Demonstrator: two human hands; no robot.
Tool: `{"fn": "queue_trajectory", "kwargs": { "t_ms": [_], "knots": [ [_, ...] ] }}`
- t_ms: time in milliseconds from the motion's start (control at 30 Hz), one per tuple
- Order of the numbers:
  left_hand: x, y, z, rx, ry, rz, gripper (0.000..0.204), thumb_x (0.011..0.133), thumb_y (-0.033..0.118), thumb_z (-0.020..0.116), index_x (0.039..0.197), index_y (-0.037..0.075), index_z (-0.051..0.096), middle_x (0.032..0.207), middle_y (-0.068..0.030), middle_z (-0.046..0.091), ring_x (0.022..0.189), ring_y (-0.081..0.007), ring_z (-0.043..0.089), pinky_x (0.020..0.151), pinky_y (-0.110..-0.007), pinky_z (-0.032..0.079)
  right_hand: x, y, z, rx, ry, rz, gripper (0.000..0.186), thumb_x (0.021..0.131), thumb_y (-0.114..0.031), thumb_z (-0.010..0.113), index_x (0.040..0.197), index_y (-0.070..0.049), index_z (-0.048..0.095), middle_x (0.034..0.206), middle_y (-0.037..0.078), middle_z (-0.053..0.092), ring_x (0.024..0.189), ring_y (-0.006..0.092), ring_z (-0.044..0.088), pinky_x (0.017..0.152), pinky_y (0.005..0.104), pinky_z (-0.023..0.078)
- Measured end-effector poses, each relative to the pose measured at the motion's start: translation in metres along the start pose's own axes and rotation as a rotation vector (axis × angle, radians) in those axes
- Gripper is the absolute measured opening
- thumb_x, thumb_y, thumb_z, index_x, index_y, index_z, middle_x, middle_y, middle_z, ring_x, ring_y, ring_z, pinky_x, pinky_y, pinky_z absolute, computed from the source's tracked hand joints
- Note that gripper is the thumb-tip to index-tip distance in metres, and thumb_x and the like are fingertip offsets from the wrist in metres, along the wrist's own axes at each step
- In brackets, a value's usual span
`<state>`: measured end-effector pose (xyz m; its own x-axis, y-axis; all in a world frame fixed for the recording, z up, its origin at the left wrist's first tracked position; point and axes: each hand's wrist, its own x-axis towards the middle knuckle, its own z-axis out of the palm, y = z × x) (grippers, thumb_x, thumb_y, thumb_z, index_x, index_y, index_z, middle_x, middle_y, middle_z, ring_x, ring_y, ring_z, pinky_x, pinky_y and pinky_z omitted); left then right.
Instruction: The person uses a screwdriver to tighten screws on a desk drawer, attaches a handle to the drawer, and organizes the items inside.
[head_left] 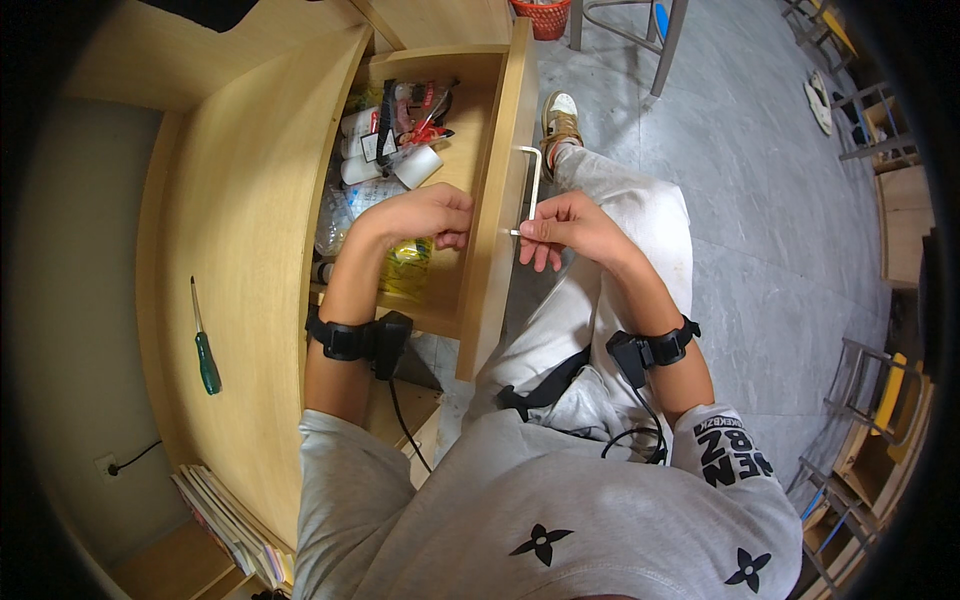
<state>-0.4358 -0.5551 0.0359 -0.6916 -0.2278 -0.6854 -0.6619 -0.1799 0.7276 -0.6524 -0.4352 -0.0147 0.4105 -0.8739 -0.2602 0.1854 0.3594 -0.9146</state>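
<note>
A wooden drawer (483,70) is pulled out from under the desktop. On the outer side of its front panel (500,190) is a white, bracket-shaped drawer handle (534,175). Pinched between the thumb and fingers of my right hand (568,228) is the handle's nearer end, close against the panel. My left hand (435,213) is inside the drawer, its fingers curled together by the panel's inner face. What those fingers hold, if anything, is hidden. Left of the drawer, a screwdriver (205,350) with a green grip lies on the desktop (240,200).
White rolls (418,166), plastic bags and a yellow packet (405,268) fill the drawer's left part. Books (225,525) stand below the desktop's near edge. A red basket (545,18) and a metal-legged stool (672,50) stand on the floor beyond. Cables hang from both forearm straps.
</note>
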Motion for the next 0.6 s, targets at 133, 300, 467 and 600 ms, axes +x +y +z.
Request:
{"fn": "queue_trajectory", "kwargs": {
  "t_ms": [133,300,467,600],
  "knots": [
    [0.001,-0.001,-0.002,-0.04,-0.013,-0.015,0.012,0.084,0.008,0.052,0.08,-0.001,0.06,0.066,-0.0009,0.055,0.056,-0.0072,0.048,0.05,-0.021,0.037,0.001,0.002,0.0,-0.012,-0.011,-0.001,0.027,0.09,-0.023,0.058,0.078,0.001,0.064,0.073,0.011,0.067,0.058,0.0143,0.063,0.046,0.0229,0.046],
    [0.003,-0.003,-0.002,-0.103,-0.011,-0.02,0.01,0.083,0.006,0.056,0.088,0.0,0.061,0.067,0.0026,0.053,0.057,-0.0053,0.048,0.051,-0.019,0.036,0.001,0.002,-0.001,0.007,-0.01,0.006,0.026,0.09,-0.022,0.059,0.078,0.001,0.063,0.074,0.011,0.067,0.058,0.014,0.063,0.046,0.0226,0.046],
    [0.001,-0.006,-0.004,-0.025,0.044,0.086,0.01,0.08,0.005,0.054,0.073,-0.002,0.057,0.065,-0.0046,0.058,0.056,-0.0086,0.051,0.05,-0.022,0.039,0.003,0.003,0.0,0.019,-0.011,0.004,0.027,0.088,-0.023,0.061,0.079,0.002,0.064,0.073,0.011,0.067,0.057,0.0142,0.063,0.046,0.0231,0.046],
    [0.001,-0.007,-0.005,-0.007,0.024,0.109,0.012,0.081,0.006,0.054,0.072,-0.001,0.056,0.064,-0.0048,0.057,0.055,-0.0093,0.051,0.05,-0.022,0.039,0.003,0.003,0.001,0.036,0.0,0.01,0.027,0.087,-0.024,0.063,0.08,0.002,0.065,0.073,0.011,0.068,0.057,0.0148,0.063,0.047,0.0237,0.047]
  ]
}}
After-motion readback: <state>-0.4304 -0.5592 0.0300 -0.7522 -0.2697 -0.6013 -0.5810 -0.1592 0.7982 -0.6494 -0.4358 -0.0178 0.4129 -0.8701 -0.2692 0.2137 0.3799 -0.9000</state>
